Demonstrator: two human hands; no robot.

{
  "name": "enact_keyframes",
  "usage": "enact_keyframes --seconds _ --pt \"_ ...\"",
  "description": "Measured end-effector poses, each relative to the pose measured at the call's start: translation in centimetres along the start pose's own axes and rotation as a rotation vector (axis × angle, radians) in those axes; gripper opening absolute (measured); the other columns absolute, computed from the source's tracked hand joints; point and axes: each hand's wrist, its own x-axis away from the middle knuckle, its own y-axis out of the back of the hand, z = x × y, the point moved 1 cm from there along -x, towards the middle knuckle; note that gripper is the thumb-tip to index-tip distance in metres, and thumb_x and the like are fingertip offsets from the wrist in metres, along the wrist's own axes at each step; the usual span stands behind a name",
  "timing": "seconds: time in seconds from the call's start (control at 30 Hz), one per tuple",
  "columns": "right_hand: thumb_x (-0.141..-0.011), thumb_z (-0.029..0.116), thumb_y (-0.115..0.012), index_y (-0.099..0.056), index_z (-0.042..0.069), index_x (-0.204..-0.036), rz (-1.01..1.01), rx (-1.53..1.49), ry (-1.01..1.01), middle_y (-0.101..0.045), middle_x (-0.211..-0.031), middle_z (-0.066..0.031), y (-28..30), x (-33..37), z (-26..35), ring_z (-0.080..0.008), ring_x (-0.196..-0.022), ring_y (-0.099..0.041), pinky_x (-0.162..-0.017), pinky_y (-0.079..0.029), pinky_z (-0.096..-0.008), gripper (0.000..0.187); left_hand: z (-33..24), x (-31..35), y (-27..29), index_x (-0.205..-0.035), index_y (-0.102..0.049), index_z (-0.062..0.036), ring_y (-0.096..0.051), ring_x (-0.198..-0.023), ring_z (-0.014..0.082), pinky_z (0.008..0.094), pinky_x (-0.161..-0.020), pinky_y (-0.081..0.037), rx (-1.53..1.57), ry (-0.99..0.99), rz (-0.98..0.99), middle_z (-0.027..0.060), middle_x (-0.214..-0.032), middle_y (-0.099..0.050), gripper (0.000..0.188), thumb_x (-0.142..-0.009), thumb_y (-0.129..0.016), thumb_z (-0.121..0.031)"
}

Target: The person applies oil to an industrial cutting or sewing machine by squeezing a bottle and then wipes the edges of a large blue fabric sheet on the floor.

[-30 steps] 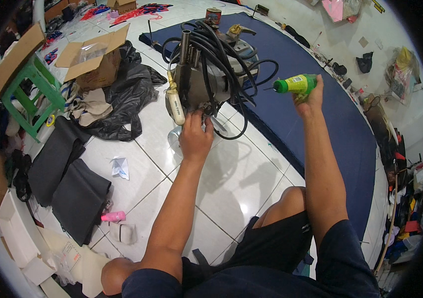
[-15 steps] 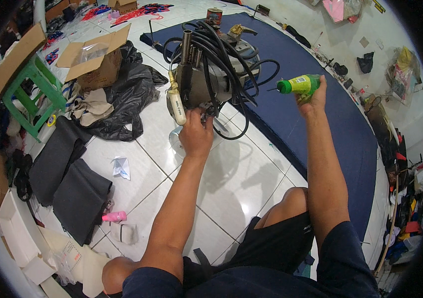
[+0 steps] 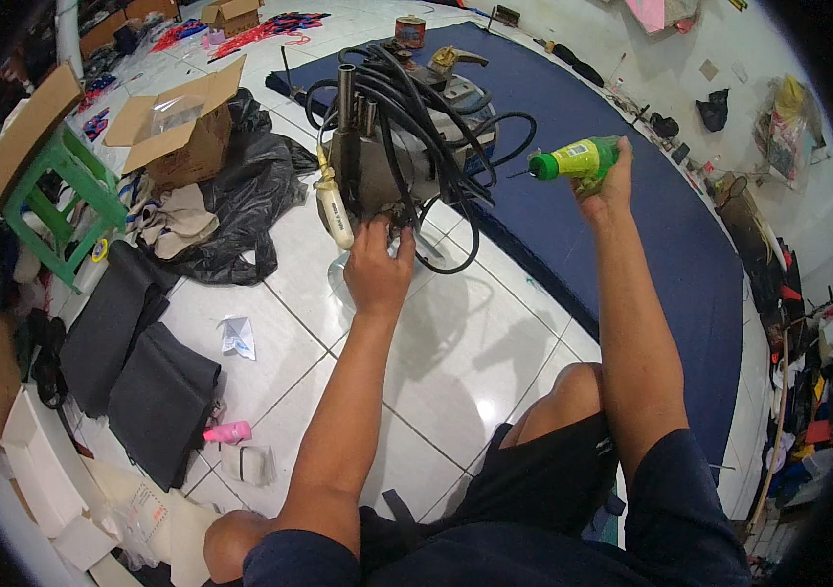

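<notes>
A grey electric machine point(image 3: 402, 161) stands upright ahead of me, a bundle of black cable point(image 3: 436, 108) looped over it. My left hand point(image 3: 377, 264) reaches to its lower front. The bent fingertips rest around a dark part there, which they mostly hide. Beside that hand hangs a cream-coloured plug-like piece point(image 3: 335, 210) on a cord. Up to the right, my right hand point(image 3: 607, 186) is wrapped around a green plastic bottle point(image 3: 573, 161) with a yellow label. The bottle lies tilted sideways in the air, its thin spout pointing left toward the machine.
Dark blue fabric point(image 3: 622, 215) lies spread behind and right of the machine. At left are an open cardboard box point(image 3: 186, 147), a black plastic bag point(image 3: 250, 205), a green stool point(image 3: 64, 210) and dark grey fabric pieces point(image 3: 162, 391). A pink bottle point(image 3: 228, 431) lies on the tiles.
The left fingers have spread a little at the machine's lower front. The bottle in my right hand has shifted slightly left relative to the picture, as has the whole machine.
</notes>
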Motion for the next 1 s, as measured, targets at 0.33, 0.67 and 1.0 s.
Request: enact_keyframes --seconds 0.33,0.67,1.0 --pt "-0.092 0.062 -0.056 -0.058 0.010 -0.109 0.016 0.050 0.037 -0.067 -0.095 -0.0077 0.5 0.3 0.6 -0.0246 -0.081 -0.068 -0.066 -0.057 -0.0393 0.055 -1.6 -0.9 0.5 -0.088 -0.065 -0.0097 -0.067 -0.072 0.0336 0.0446 -0.061 -0.053 -0.113 0.070 -0.008 0.0086 -0.082 -0.068 0.029 -0.084 -0.073 -0.038" --pt "-0.092 0.060 -0.056 -0.058 0.009 -0.109 0.023 0.023 0.026 -0.066 -0.094 -0.0076 0.0 0.2 0.3 -0.0253 -0.082 -0.068 -0.069 -0.057 -0.0403 0.054 -2.4 -1.5 0.7 -0.101 -0.063 -0.0103 -0.069 -0.078 0.0342 0.0472 -0.069 -0.052 -0.070 0.217 0.024 0.0092 -0.087 -0.071 0.039 -0.082 -0.074 -0.043" --pt "-0.094 0.059 -0.053 -0.057 0.010 -0.109 0.026 0.025 0.002 -0.065 -0.094 -0.0078 -0.2 0.1 -0.1 -0.0257 -0.082 -0.067 -0.070 -0.056 -0.0411 0.052 -2.2 -1.4 0.9 -0.116 -0.050 -0.0008 -0.062 -0.100 0.0354 0.0468 -0.083 -0.048 -0.094 0.282 -0.068 0.0180 -0.106 -0.061 0.073 -0.069 -0.083 -0.045"
